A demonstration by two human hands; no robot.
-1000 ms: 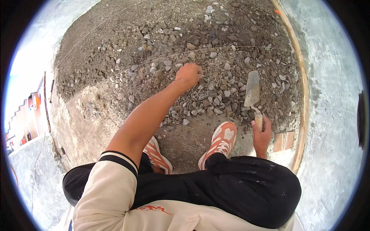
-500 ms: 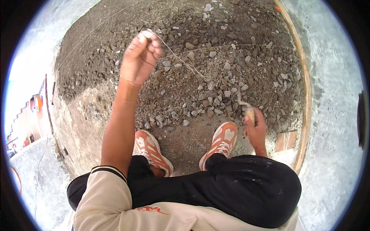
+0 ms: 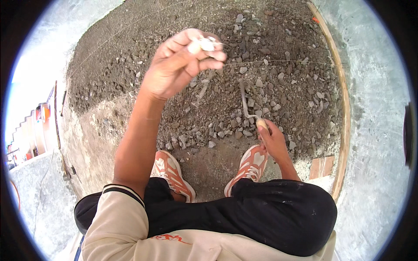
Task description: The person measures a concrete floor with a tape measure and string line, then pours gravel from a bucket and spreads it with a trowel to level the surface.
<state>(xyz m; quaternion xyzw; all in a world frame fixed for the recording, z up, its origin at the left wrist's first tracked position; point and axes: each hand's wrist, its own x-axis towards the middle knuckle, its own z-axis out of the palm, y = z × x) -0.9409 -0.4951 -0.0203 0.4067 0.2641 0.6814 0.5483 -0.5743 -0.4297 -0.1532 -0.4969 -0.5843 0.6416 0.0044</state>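
My left hand (image 3: 180,61) is raised over the gravel, its thumb and fingers pinched on a bunched whitish string (image 3: 208,44). Glare and motion blur hide how the bunch is made up. Lower right, my right hand (image 3: 273,138) is closed round the pale wooden handle of a trowel (image 3: 248,108). The trowel's bent metal neck points away from me, and its far end lies against the stones, where the blade's outline is hard to make out. Loose gravel (image 3: 209,117) spreads under both hands.
A thin line (image 3: 300,62) is stretched across the gravel to a wooden board (image 3: 342,95) along the right side. My shoes (image 3: 173,174) stand at the near edge of the stones. A brown tile piece (image 3: 321,168) lies near the board. Grey concrete (image 3: 374,130) lies beyond it.
My left hand has moved right, and the length of string that trailed from it no longer shows clearly. My right hand has shifted left with the trowel.
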